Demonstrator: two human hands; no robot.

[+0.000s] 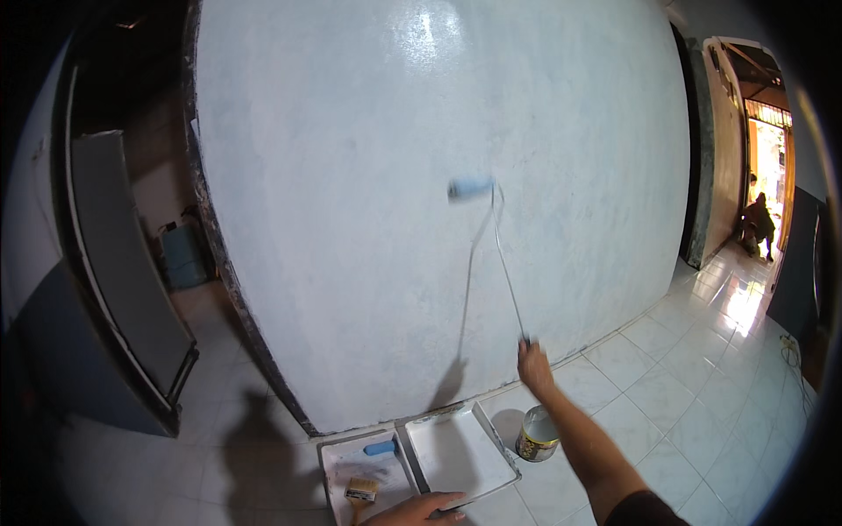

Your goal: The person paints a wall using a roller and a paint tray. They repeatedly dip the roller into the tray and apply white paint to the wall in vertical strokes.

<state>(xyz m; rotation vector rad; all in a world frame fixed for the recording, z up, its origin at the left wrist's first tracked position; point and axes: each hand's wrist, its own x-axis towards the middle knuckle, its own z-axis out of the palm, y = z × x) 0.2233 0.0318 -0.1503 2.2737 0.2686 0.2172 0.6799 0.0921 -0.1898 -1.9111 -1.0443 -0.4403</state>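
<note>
My right hand is closed around the grip of a paint roller with a long thin wire frame. Its light blue sleeve, slightly blurred, is at the pale bluish-white wall. Low in front, my left hand has its fingers stretched to the right, near the front edge of a white paint tray; whether it touches the tray I cannot tell. Left of that stands a second tray, smeared with paint. A small blue roller and a paintbrush lie in it.
An open paint can stands right of the trays on the white tiled floor. At left is a doorway with a grey door and a blue container beyond. Far right, a person sits by a bright doorway; a cable hangs nearby.
</note>
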